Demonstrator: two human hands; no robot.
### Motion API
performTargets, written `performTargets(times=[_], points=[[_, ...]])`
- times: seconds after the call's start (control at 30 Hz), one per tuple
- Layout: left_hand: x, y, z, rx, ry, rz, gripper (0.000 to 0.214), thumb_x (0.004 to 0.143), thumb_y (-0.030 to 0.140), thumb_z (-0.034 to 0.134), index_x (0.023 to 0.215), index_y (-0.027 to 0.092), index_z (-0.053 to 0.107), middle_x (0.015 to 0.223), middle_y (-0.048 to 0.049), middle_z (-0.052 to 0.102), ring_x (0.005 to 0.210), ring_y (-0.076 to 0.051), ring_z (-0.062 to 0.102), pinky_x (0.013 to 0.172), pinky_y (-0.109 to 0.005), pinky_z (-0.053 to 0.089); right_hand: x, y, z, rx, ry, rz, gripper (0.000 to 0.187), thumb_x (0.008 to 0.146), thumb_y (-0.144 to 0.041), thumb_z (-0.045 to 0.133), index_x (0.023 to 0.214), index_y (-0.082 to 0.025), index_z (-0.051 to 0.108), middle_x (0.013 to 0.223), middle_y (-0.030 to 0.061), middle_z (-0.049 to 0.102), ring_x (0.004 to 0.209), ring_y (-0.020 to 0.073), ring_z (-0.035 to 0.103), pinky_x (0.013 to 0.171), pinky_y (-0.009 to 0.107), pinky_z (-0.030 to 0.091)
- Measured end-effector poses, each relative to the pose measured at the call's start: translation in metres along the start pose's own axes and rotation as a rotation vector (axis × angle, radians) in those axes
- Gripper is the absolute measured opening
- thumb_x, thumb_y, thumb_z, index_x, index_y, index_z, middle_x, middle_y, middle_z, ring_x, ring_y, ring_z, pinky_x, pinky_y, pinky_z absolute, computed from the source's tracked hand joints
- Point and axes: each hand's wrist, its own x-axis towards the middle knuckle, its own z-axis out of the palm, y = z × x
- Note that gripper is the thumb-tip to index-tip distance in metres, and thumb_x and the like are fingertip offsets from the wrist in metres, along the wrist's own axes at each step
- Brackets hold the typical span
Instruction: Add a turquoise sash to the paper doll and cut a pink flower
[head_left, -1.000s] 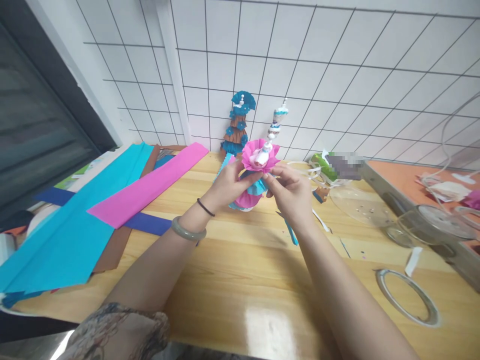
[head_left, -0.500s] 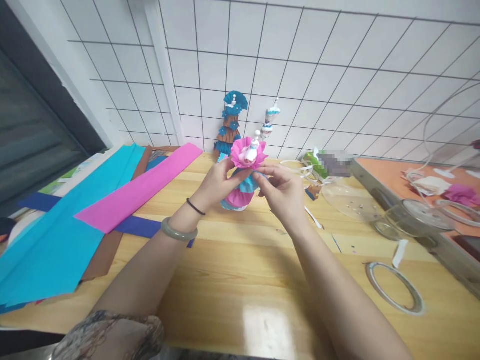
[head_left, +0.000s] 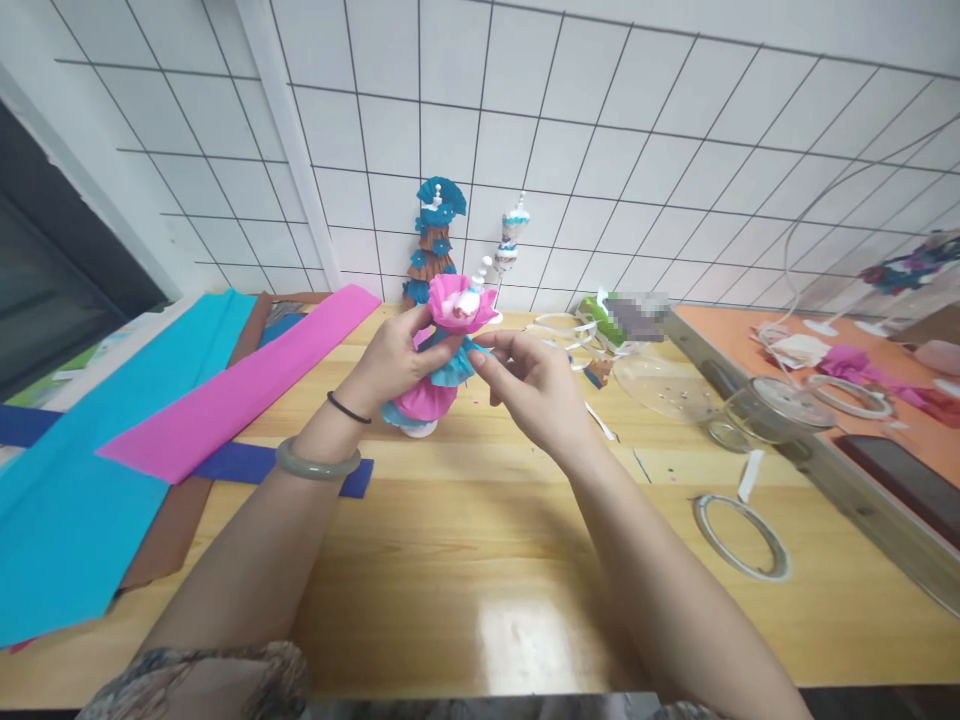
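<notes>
A small figure dressed in pink and light-blue crepe paper (head_left: 426, 399) is in front of me, tilted to the right, with white beads above its pink collar. My left hand (head_left: 396, 358) is closed around its middle from the left, thumb across the front. A gathered light-blue crepe paper strip (head_left: 451, 368) wraps the figure below the collar. On its right side, my right hand (head_left: 534, 388) pinches the end of this strip between thumb and forefinger. Part of the figure's waist is hidden behind my left thumb.
Pink (head_left: 247, 385) and turquoise crepe sheets (head_left: 112, 480) lie at the left. A blue-and-brown figure (head_left: 433, 250) and a white beaded stand (head_left: 511, 238) are by the tiled wall. At the right are a tape roll (head_left: 741, 538), a clear container (head_left: 787, 402) and an orange surface (head_left: 750, 330).
The figure has tilted, its base swinging to the left. My right hand has drawn slightly away from it with the blue strip's end. The whole view has shifted a little.
</notes>
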Motion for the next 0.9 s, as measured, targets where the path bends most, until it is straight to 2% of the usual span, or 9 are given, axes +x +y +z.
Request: performTargets(times=[0.13,0.23,0.33,0.43,0.6,0.73,0.8,0.9], points=[[0.001,-0.005,-0.005,-0.045,-0.017,-0.026,0.035,0.077,0.041,0.057,0.101,0.016,0.062,0.093,-0.0062,0.068,0.086,-0.022,0.062,0.074,-0.030,0.049,-0.009,-0.004,-0.005,0.025,-0.102,0.082,0.030,0.082,-0.038,0.055,0.101,-0.016,0.060,0.066,-0.0019,0.058,0.047,0.0095,0.057,0.047,0.022,0.045],[0.003,-0.013,-0.008,-0.137,-0.039,-0.065,0.038,0.076,0.043,0.058,0.101,0.015,0.063,0.093,-0.0073,0.068,0.090,-0.024,0.062,0.076,-0.031,0.050,-0.025,-0.004,-0.010,0.019,-0.229,0.133,0.031,0.084,-0.038,0.054,0.106,-0.017,0.059,0.074,0.0012,0.064,0.052,0.0116,0.062,0.055,0.026,0.051],[0.004,-0.021,-0.010,-0.284,-0.072,-0.106,0.040,0.075,0.045,0.060,0.102,0.015,0.062,0.097,-0.0081,0.067,0.091,-0.024,0.062,0.077,-0.032,0.051,-0.049,0.001,-0.017,0.068,-0.367,0.237,0.040,0.084,-0.039,0.054,0.117,-0.017,0.054,0.079,0.0036,0.067,0.066,0.0160,0.066,0.065,0.030,0.053],[0.003,-0.026,-0.009,-0.393,-0.081,-0.144,0.039,0.076,0.044,0.059,0.100,0.014,0.062,0.097,-0.0089,0.067,0.090,-0.023,0.062,0.079,-0.033,0.051,-0.078,0.014,-0.029,0.124,-0.450,0.341,0.049,0.085,-0.041,0.053,0.125,-0.014,0.049,0.090,0.0068,0.069,0.082,0.0184,0.066,0.078,0.035,0.052],[0.004,-0.023,-0.001,-0.444,-0.105,-0.131,0.043,0.075,0.043,0.061,0.106,0.014,0.059,0.100,-0.0095,0.067,0.095,-0.023,0.061,0.081,-0.034,0.051,-0.121,0.041,-0.058,0.087,-0.389,0.554,0.050,0.083,-0.045,0.053,0.122,-0.014,0.054,0.114,0.0114,0.065,0.105,0.0223,0.060,0.095,0.038,0.044],[0.004,-0.016,0.005,-0.370,-0.115,-0.102,0.045,0.072,0.044,0.063,0.105,0.014,0.059,0.101,-0.0104,0.066,0.100,-0.025,0.059,0.083,-0.035,0.050,-0.151,0.056,-0.081,0.083,-0.254,0.687,0.049,0.080,-0.047,0.056,0.116,-0.014,0.059,0.112,0.0118,0.066,0.105,0.0245,0.061,0.096,0.040,0.044],[0.004,-0.015,0.005,-0.306,-0.108,-0.080,0.044,0.070,0.044,0.065,0.103,0.015,0.060,0.105,-0.0104,0.065,0.101,-0.025,0.059,0.085,-0.034,0.049,-0.163,0.062,-0.091,0.083,-0.153,0.705,0.048,0.077,-0.048,0.058,0.111,-0.014,0.063,0.106,0.0119,0.069,0.100,0.0245,0.063,0.092,0.039,0.047],[0.003,-0.017,0.003,-0.249,-0.083,-0.082,0.044,0.070,0.043,0.065,0.103,0.016,0.059,0.111,-0.0099,0.063,0.100,-0.024,0.059,0.086,-0.033,0.048,-0.179,0.074,-0.105,-0.006,0.091,0.690,0.048,0.070,-0.051,0.065,0.101,-0.015,0.068,0.094,0.0123,0.072,0.087,0.0258,0.067,0.082,0.038,0.053]])
